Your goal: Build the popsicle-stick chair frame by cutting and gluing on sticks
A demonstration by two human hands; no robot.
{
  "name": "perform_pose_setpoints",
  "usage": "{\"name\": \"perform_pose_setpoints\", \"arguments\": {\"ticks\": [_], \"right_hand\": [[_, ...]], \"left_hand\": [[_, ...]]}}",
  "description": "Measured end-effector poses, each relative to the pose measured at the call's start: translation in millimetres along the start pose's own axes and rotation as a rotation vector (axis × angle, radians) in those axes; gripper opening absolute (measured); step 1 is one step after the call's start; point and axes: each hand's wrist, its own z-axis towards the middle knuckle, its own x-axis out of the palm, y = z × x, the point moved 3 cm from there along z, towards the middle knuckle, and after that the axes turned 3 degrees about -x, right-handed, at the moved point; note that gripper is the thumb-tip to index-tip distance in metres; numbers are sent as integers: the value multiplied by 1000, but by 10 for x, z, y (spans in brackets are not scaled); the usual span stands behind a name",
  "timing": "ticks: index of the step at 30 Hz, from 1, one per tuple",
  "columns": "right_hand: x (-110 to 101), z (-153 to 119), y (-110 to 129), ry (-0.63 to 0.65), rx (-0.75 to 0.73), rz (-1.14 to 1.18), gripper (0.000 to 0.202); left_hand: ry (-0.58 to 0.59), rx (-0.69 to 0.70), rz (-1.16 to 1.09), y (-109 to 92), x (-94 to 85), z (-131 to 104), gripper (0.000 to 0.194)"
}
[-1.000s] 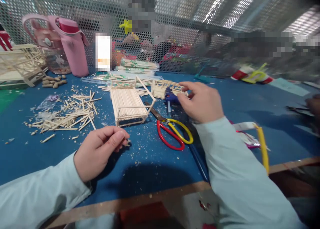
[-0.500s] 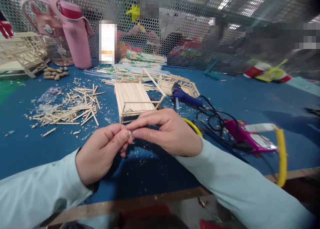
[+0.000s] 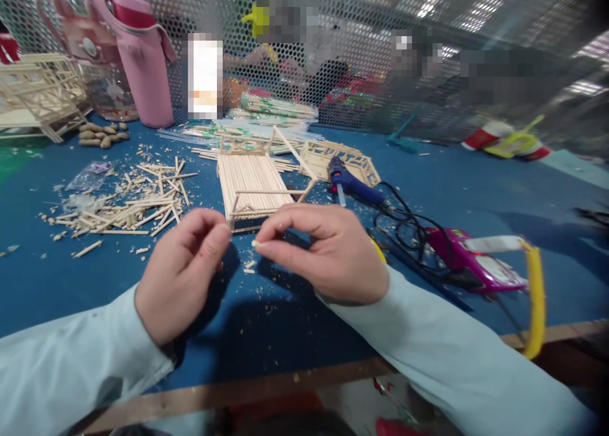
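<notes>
My right hand (image 3: 323,249) pinches a small pale piece (image 3: 255,243) between thumb and fingertips, over the blue tabletop. The piece is too small to name. To its left my left hand (image 3: 183,274) is closed, thumb pressed against curled fingers; anything inside is hidden. The hands are apart. Just beyond them stands a small frame of wooden sticks (image 3: 252,181) with a flat slatted deck, a rail and a slanting stick. The right hand overlaps its near right corner. Below the fingertips lie tiny stick bits (image 3: 249,268).
Left of the frame lies a pile of cut sticks (image 3: 128,211), with peanuts (image 3: 102,134) behind it. A pink bottle (image 3: 145,68) stands at the back left. On the right are a blue glue gun (image 3: 354,185), its black cable, and a purple tool (image 3: 469,261) beside a yellow handle (image 3: 536,299).
My hands were touching at the fingertips and have moved apart. The left has drawn left; the right now shows the small pale piece in its pinch.
</notes>
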Motion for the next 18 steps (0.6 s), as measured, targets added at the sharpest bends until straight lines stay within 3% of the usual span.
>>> {"name": "perform_pose_setpoints", "arguments": {"ticks": [2, 3, 8, 12, 18], "right_hand": [[-48, 7, -22, -88, 7, -103, 8], [-66, 12, -32, -113, 0, -150, 9], [-73, 17, -58, -139, -51, -343, 11], [-79, -29, -67, -176, -19, -397, 10], [-174, -92, -72, -177, -41, -485, 11]], "left_hand": [[-118, 25, 4, 53, -47, 80, 22], [-114, 38, 20, 81, -47, 125, 24], [41, 49, 138, 165, 28, 286, 22], [105, 58, 207, 138, 83, 269, 13], [94, 143, 247, 80, 123, 192, 22]]}}
